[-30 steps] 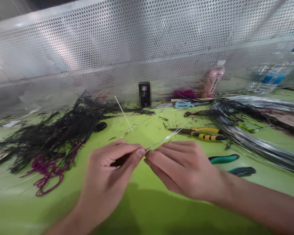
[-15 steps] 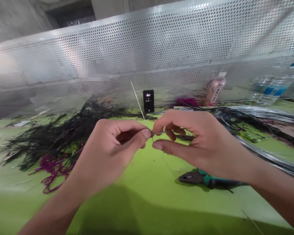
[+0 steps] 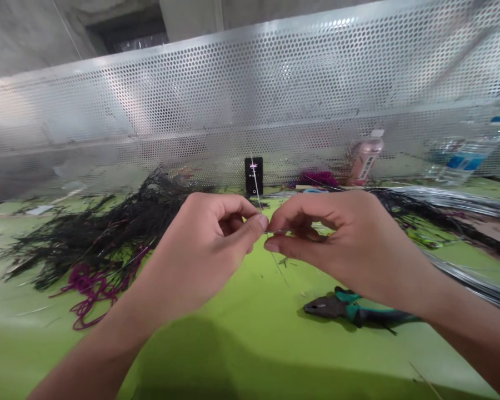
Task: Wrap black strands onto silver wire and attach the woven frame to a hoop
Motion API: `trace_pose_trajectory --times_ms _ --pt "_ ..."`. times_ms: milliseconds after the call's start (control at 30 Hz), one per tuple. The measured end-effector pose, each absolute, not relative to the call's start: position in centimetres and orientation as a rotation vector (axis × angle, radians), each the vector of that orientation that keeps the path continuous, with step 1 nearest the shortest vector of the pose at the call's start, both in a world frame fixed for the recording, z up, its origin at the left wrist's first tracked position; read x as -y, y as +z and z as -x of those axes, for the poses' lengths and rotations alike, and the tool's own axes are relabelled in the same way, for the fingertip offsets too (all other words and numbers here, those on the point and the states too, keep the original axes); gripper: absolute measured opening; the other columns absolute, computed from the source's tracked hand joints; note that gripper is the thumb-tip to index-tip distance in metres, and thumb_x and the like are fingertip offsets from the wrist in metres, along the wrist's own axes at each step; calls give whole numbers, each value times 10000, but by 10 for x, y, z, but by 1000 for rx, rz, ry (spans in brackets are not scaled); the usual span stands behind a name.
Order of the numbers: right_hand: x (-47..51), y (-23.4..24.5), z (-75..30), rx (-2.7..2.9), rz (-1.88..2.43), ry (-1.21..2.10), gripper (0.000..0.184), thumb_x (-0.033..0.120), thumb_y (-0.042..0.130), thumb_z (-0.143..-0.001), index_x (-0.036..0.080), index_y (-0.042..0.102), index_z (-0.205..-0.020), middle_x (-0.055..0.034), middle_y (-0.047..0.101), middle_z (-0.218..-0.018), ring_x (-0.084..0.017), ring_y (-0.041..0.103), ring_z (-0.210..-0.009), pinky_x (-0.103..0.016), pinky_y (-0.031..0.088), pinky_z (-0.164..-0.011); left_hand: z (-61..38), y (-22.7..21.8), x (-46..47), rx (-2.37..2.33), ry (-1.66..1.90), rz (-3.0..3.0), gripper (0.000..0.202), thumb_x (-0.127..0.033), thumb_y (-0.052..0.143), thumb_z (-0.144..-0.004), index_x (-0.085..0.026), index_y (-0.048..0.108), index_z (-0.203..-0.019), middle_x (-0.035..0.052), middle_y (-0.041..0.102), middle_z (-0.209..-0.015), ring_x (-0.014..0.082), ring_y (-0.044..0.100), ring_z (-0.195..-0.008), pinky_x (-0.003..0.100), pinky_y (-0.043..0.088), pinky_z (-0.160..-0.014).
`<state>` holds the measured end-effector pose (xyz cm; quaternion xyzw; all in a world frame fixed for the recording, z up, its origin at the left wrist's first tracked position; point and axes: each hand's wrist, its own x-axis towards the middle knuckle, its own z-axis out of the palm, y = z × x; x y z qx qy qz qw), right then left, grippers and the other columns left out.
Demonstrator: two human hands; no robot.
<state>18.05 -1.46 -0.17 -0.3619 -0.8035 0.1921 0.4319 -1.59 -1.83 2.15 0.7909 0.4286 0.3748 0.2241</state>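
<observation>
Over the middle of the green table (image 3: 241, 344), my left hand (image 3: 212, 250) pinches a thin wire (image 3: 256, 183) between thumb and index finger. One pale length of it rises from the fingertips in front of a black phone, and a finer strand hangs below. My right hand (image 3: 341, 239) has its thumb and index finger closed around a short stretch of wire just right of the left fingertips. What lies inside the pinches is mostly hidden. Beneath my right hand lie pliers (image 3: 327, 306) with green and black handles, touched by neither hand.
Black, twig-like strands (image 3: 87, 233) are heaped at the left, with tangled purple cord (image 3: 87, 289) before them. Coiled silver wire (image 3: 462, 200) lies right. The phone (image 3: 249, 176), a pink bottle (image 3: 365, 158) and a clear water bottle (image 3: 466, 158) stand by a perforated metal panel (image 3: 233, 100).
My left hand has shifted slightly right, and its fingertips sit closer to the right ones. The upright wire length now crosses the phone. My right thumb and index finger have drawn closer together.
</observation>
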Motion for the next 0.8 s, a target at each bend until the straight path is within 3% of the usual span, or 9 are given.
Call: trace_pose_trajectory --times_ms 100,267,367,467,633,733,800 --pt "15 -4 -181 2016 896 313 121 219 797 -865 238 717 -776 88 662 -647 -83 572 -546 -255 418 -497 13 21 21 -1185 1054 -2179 227 -250 643 -893 -212 702 -677 -48 453 -500 66 298 -377 177 207 -315" --pt "16 -11 -186 2106 677 -481 249 140 602 -981 229 685 -764 40 693 -656 -104 596 -558 -294 409 -517 12 21 22 -1207 1062 -2175 259 -286 650 -916 -199 679 -674 -41 474 -505 64 314 -378 171 201 -311" --pt "16 -14 -190 2198 637 -707 323 120 546 -981 248 665 -709 2 727 -705 -143 611 -581 -336 366 -498 12 19 20 -1217 1064 -2174 241 -309 664 -926 -195 698 -717 -25 517 -549 74 367 -413 173 239 -326" --pt "14 -14 -191 2181 657 -538 298 182 598 -987 241 661 -702 -15 699 -677 -150 601 -578 -333 350 -507 15 17 20 -1179 1070 -2136 213 -308 681 -921 -198 713 -742 -23 556 -560 75 387 -419 168 259 -333" --pt "16 -8 -189 2083 784 150 174 317 744 -930 220 728 -787 43 668 -639 -94 554 -535 -265 379 -502 21 12 27 -1108 1141 -2113 178 -305 718 -910 -205 707 -763 -32 579 -559 75 403 -417 175 273 -341" --pt "17 -3 -189 2069 851 547 159 290 703 -942 250 770 -804 66 671 -660 -81 493 -517 -243 343 -449 24 5 32 -1112 1273 -2224 79 -283 735 -912 -229 688 -878 -34 636 -627 96 512 -470 184 358 -379" --pt "17 -1 -189 2029 871 699 167 327 704 -940 260 780 -807 54 671 -684 -92 491 -540 -242 338 -445 25 -1 34 -1094 1365 -2277 145 -260 756 -905 -259 664 -1018 -43 676 -695 103 583 -509 185 416 -405"
